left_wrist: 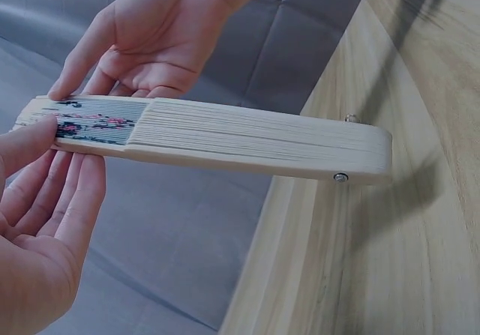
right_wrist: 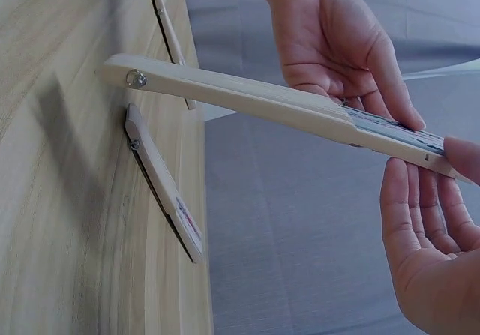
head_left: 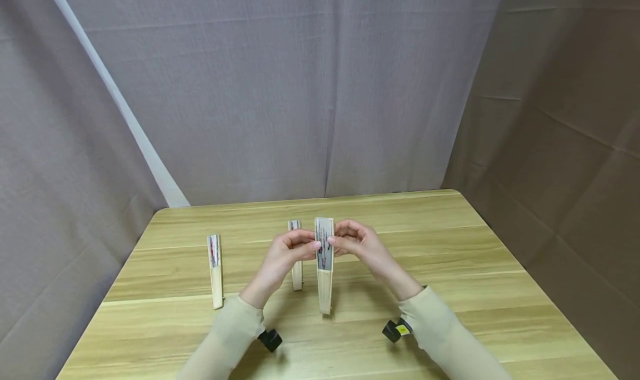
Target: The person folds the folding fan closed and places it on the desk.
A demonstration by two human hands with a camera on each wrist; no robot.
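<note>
While we pinch the closed fan (head_left: 324, 263) between both hands, our left hand (head_left: 284, 256) and right hand (head_left: 361, 243) have thumb and fingertips clamped on opposite edges of its printed paper end. It sits raised above the table (head_left: 450, 269), its long axis running from our fingertips back toward us, rivet end nearest our body and paper end pointing away. Because only the far end is held, we judge the heavy rib end could sag or swing, and the slats might slip or splay unevenly if either pinch loosens.
</note>
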